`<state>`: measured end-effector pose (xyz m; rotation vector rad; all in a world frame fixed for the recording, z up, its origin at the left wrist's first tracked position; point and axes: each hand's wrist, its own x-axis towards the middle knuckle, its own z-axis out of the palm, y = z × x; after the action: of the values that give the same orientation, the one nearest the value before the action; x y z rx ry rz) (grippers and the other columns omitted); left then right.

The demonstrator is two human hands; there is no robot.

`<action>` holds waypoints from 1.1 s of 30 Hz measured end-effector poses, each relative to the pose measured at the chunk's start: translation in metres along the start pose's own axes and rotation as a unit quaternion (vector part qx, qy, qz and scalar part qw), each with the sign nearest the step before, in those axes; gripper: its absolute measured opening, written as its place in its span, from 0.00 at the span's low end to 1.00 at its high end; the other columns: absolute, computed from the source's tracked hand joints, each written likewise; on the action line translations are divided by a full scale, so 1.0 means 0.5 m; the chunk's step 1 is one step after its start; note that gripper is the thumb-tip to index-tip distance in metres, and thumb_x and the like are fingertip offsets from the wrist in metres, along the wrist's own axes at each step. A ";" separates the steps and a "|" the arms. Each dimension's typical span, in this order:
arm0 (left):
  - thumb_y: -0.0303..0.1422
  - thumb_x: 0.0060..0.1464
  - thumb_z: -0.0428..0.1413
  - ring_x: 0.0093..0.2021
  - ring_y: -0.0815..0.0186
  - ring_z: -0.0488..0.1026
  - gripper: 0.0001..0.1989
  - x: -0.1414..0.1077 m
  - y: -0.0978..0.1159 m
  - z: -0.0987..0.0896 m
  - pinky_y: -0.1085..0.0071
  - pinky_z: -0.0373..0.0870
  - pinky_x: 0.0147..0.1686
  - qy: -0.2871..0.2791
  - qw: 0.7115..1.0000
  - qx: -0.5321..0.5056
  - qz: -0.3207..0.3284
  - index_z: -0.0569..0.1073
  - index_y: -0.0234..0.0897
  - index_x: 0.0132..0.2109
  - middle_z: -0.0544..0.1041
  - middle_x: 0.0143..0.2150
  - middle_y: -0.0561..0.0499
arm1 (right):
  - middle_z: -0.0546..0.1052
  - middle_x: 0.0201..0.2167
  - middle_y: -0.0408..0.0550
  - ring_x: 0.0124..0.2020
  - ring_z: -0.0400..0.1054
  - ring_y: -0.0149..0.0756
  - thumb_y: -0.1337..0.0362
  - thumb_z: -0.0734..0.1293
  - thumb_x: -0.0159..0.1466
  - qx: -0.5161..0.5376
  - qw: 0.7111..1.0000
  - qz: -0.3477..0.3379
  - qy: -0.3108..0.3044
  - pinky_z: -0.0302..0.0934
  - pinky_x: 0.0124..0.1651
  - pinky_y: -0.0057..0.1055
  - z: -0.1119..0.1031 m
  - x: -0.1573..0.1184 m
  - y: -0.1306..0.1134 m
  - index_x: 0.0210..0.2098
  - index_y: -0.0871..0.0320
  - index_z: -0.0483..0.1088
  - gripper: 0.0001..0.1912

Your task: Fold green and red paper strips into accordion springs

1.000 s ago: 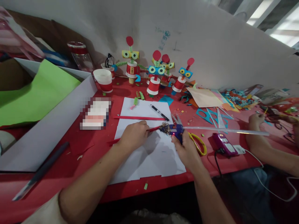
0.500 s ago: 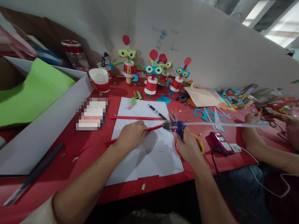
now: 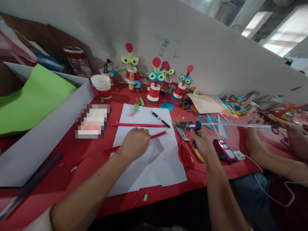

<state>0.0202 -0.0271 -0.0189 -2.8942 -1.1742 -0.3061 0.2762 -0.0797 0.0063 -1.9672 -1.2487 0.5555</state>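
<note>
My left hand (image 3: 136,142) is closed on a red paper strip (image 3: 158,135) over white paper (image 3: 154,166); the strip's tip shows beyond my fingers. A second red strip (image 3: 137,125) lies across the paper behind that hand. My right hand (image 3: 201,140) grips a blue glue gun (image 3: 196,126), its nozzle pointing left just past the paper's right edge. A long clear glue stick (image 3: 231,124) extends from the gun's back. Beside the paper, red-handled scissors (image 3: 185,154) lie under the gun, with a yellow handle (image 3: 198,155) near my right hand. A black pen (image 3: 160,119) rests on the paper.
Several cup figures (image 3: 154,92) stand along the wall, near stacked paper cups (image 3: 101,86). A white box (image 3: 48,125) holds green paper at the left. A purple device (image 3: 224,150) sits at the right, near another person's hands (image 3: 255,128).
My right hand has moved the glue gun right, away from the red strip's tip, uncovering the scissors. My left hand still holds the strip. The camera view has shifted slightly.
</note>
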 end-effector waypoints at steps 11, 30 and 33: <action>0.26 0.56 0.47 0.35 0.60 0.73 0.11 0.002 -0.007 -0.008 0.63 0.67 0.40 0.140 0.982 -0.054 -0.116 0.74 0.34 0.34 0.78 0.34 0.46 | 0.75 0.41 0.63 0.54 0.63 0.59 0.63 0.67 0.54 -0.142 0.981 0.057 0.119 0.56 0.53 0.55 -0.025 0.101 0.007 0.28 0.59 0.69 0.05; 0.31 0.57 0.52 0.29 0.68 0.73 0.09 -0.002 -0.022 -0.040 0.74 0.63 0.30 0.168 0.893 -0.368 -0.196 0.77 0.39 0.35 0.79 0.29 0.54 | 0.77 0.22 0.41 0.28 0.67 0.31 0.63 0.75 0.45 0.415 0.896 -0.016 -0.156 0.60 0.38 0.31 0.194 0.011 -0.143 0.24 0.57 0.78 0.07; 0.32 0.56 0.53 0.28 0.68 0.73 0.09 -0.002 -0.025 -0.046 0.73 0.63 0.29 0.167 0.898 -0.346 -0.216 0.77 0.39 0.33 0.79 0.27 0.54 | 0.74 0.20 0.39 0.26 0.65 0.29 0.62 0.76 0.43 0.433 0.894 -0.003 -0.117 0.59 0.36 0.30 0.183 0.021 -0.142 0.23 0.58 0.76 0.09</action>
<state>0.0070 -0.0205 0.0029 -2.8161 -1.9314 -1.4289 0.1768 -0.0196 0.0024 -1.1567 -0.8929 1.1397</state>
